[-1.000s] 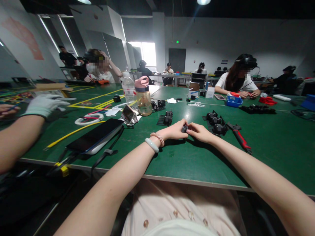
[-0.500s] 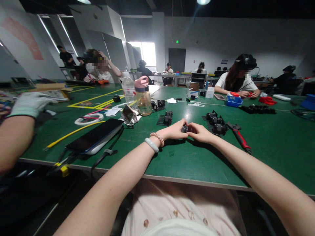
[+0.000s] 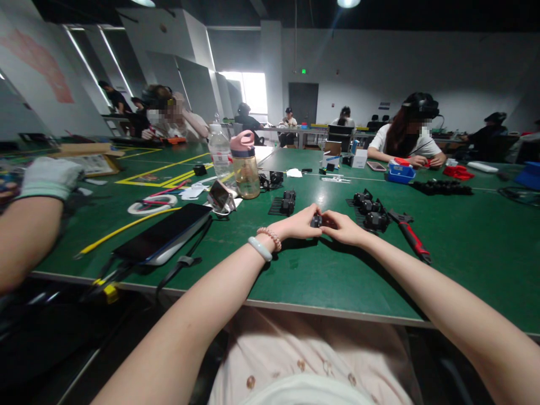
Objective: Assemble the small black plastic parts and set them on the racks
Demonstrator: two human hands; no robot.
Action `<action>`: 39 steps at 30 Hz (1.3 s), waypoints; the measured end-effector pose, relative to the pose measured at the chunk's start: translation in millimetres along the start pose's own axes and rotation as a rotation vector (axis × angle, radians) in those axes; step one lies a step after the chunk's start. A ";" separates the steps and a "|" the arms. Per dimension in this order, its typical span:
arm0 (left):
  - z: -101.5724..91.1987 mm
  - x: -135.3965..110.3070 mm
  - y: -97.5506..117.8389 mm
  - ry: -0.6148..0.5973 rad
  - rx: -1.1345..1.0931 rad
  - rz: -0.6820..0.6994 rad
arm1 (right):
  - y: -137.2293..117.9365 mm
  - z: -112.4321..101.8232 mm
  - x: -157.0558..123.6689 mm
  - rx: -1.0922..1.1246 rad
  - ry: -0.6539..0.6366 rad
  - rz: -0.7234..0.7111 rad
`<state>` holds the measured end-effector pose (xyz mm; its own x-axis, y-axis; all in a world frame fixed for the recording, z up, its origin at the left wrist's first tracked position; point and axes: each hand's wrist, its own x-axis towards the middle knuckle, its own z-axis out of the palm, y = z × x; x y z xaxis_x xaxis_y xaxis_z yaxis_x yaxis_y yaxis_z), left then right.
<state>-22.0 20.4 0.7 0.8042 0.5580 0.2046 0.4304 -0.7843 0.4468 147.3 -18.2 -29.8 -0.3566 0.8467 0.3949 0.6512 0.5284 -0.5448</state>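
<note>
My left hand (image 3: 298, 224) and my right hand (image 3: 342, 226) meet over the green table (image 3: 295, 270), both pinched on one small black part (image 3: 316, 220) held just above the surface. A white bangle and a pink bead bracelet sit on my left wrist. A cluster of similar black parts (image 3: 370, 209) lies just right of my hands, and another black part on a ribbed tray (image 3: 287, 203) lies behind my left hand. Red-handled pliers (image 3: 411, 236) rest beside my right forearm.
A dark tablet (image 3: 164, 235) with straps lies at the left, near a yellow cable and a white ring. Two bottles (image 3: 244, 166) stand behind it. A co-worker's gloved hand (image 3: 48, 177) is at the far left. Other people sit across the table and beyond.
My hands stay together on the black part with only slight finger movement. The co-worker's gloved hand at the left has drawn back toward the left edge.
</note>
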 end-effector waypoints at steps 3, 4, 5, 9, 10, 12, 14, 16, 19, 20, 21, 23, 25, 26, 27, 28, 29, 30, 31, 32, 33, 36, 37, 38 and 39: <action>-0.7 -0.2 1.3 -0.008 0.001 -0.014 | -0.6 -0.2 -0.2 -0.015 -0.003 0.006; -0.8 -0.2 1.6 -0.010 0.001 -0.016 | -0.9 -0.4 -0.2 -0.017 -0.005 0.006; -0.9 -0.3 1.8 -0.009 0.001 -0.016 | -1.3 -0.6 -0.2 -0.017 -0.007 0.006; -0.9 -0.7 1.2 -0.005 0.007 -0.005 | -2.4 -1.5 0.1 -0.009 -0.012 0.007; -0.9 -0.8 0.9 -0.007 0.007 -0.003 | -2.5 -1.6 0.3 -0.007 -0.013 0.007; -1.0 -1.2 0.6 -0.011 0.005 -0.001 | -2.8 -1.7 0.6 -0.002 -0.010 0.007; -1.3 -1.4 0.7 -0.011 0.002 -0.003 | -3.1 -1.7 0.7 0.000 -0.009 0.005; -1.5 -1.6 0.9 -0.011 0.000 -0.003 | -3.4 -1.7 0.6 0.002 -0.007 0.007; -1.4 -1.5 0.7 -0.011 -0.001 -0.003 | -3.7 -1.6 0.6 0.014 -0.005 0.014; -1.3 -1.4 0.5 -0.011 0.000 0.000 | -3.7 -1.6 0.6 0.020 -0.003 0.017; -1.3 -1.4 0.5 -0.010 0.000 0.003 | -3.8 -1.6 0.7 0.027 -0.002 0.020; -1.5 -1.3 0.8 -0.008 0.001 0.006 | -3.8 -1.6 0.9 0.033 0.004 0.023; -2.0 -1.5 1.9 -0.010 0.000 -0.004 | -3.9 -1.5 1.0 0.033 0.010 0.026; -2.4 -1.6 2.7 -0.013 -0.002 -0.011 | -4.0 -1.4 1.1 0.032 0.012 0.027; -2.7 -1.8 3.4 -0.017 -0.005 -0.017 | -4.0 -1.3 1.2 0.033 0.014 0.027; -2.9 -1.9 4.0 -0.020 -0.008 -0.021 | -3.9 -1.2 1.2 0.034 0.017 0.028; -3.0 -2.1 4.4 -0.021 -0.010 -0.023 | -3.9 -1.0 1.3 0.037 0.018 0.029; -3.1 -2.1 4.6 -0.020 -0.011 -0.024 | -3.7 -0.9 1.4 0.040 0.020 0.030; -3.0 -2.1 4.5 -0.018 -0.012 -0.024 | -3.6 -0.7 1.4 0.043 0.022 0.029; -2.9 -2.1 4.2 -0.016 -0.011 -0.025 | -3.5 -0.5 1.5 0.045 0.024 0.029; -2.7 -2.0 3.8 -0.013 -0.009 -0.025 | -3.4 -0.4 1.6 0.047 0.026 0.028; -2.3 -1.8 2.6 -0.012 -0.008 -0.018 | -3.7 -0.4 1.8 0.049 0.027 0.027; -2.2 -1.7 2.4 -0.014 -0.009 -0.017 | -3.9 -0.7 1.9 0.049 0.025 0.027; -2.2 -1.7 2.4 -0.015 -0.009 -0.018 | -4.2 -1.0 1.8 0.048 0.022 0.029; -2.3 -1.7 2.6 -0.016 -0.008 -0.023 | -4.5 -1.4 1.8 0.048 0.017 0.032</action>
<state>-23.2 18.1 3.5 0.8005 0.5715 0.1805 0.4456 -0.7690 0.4583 144.7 -19.2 -25.7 -0.3243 0.8622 0.3892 0.6290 0.5039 -0.5920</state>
